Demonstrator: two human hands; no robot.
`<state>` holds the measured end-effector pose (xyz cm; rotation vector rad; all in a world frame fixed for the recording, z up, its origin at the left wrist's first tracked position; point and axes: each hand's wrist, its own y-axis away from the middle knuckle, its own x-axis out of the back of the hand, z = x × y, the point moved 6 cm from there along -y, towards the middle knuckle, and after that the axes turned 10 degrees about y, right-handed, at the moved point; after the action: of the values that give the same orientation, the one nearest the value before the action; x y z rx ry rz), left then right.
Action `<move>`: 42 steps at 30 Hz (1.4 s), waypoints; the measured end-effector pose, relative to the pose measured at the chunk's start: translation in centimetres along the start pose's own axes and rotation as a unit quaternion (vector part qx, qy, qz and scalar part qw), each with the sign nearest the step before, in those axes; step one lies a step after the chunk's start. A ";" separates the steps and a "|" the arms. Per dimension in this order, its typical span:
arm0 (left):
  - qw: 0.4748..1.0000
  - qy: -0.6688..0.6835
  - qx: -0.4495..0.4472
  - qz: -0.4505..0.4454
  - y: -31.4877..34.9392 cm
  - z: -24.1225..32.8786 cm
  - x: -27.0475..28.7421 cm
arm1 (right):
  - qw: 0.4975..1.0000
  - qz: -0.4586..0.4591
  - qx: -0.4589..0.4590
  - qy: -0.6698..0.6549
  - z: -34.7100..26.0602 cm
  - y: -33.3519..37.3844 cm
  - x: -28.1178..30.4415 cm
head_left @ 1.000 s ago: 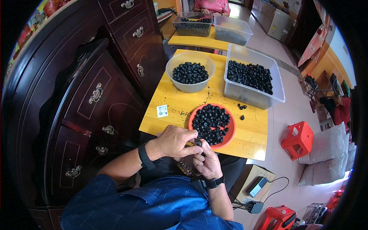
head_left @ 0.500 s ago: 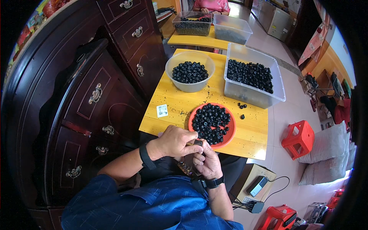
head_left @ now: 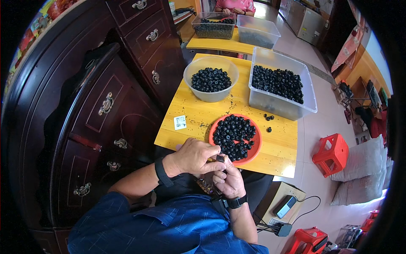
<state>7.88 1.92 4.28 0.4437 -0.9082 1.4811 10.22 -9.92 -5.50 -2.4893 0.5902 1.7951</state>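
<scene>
My left hand (head_left: 192, 156) and my right hand (head_left: 228, 180) meet just in front of an orange-red plate (head_left: 255, 150). Between their fingertips is a small black round piece (head_left: 220, 158), with my right thumb and fingers closed on it. The left thumb and forefinger are pinched close against it; what they grip is too small to make out. Many similar black, ring-like pieces (head_left: 234, 132), some showing a hole, are heaped on the plate. A few loose black pieces (head_left: 269, 129) lie on the yellow table (head_left: 270, 158) to its right.
Behind the plate stand a round translucent tub (head_left: 211, 96) and a rectangular clear bin (head_left: 279, 106), both holding black pieces. Dark crumbs and a white label (head_left: 179, 122) lie on the table. A dark wooden cabinet (head_left: 105, 131) borders the left; a person (head_left: 234, 6) sits beyond.
The whole scene has shifted slightly to the right in view. Both hands stay together in nearly the same pose, with the black piece tilted a little differently between the fingertips.
</scene>
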 end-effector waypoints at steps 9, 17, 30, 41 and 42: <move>1.000 0.003 -0.013 0.021 -0.3 0.0 0.4 | 1.000 -0.018 0.003 -0.020 -0.1 -0.2 -0.2; 0.998 0.058 0.009 0.009 -0.1 -0.1 0.4 | 0.999 0.001 -0.010 -0.031 -0.2 -0.6 -0.2; 0.979 -0.026 0.081 0.186 -4.9 -4.0 6.9 | 0.995 0.007 -0.027 -0.091 1.2 -1.7 1.1; 0.992 0.034 0.121 -0.025 0.1 -0.3 -0.9 | 0.994 0.046 0.043 -0.089 0.3 -2.1 1.6; 0.993 0.010 0.114 -0.018 0.7 -0.2 -1.7 | 0.997 0.046 0.045 -0.049 0.3 -2.2 1.3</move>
<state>7.53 1.04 2.72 0.6093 -0.7130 1.5595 10.97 -8.20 -7.26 -2.3362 0.7737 1.8649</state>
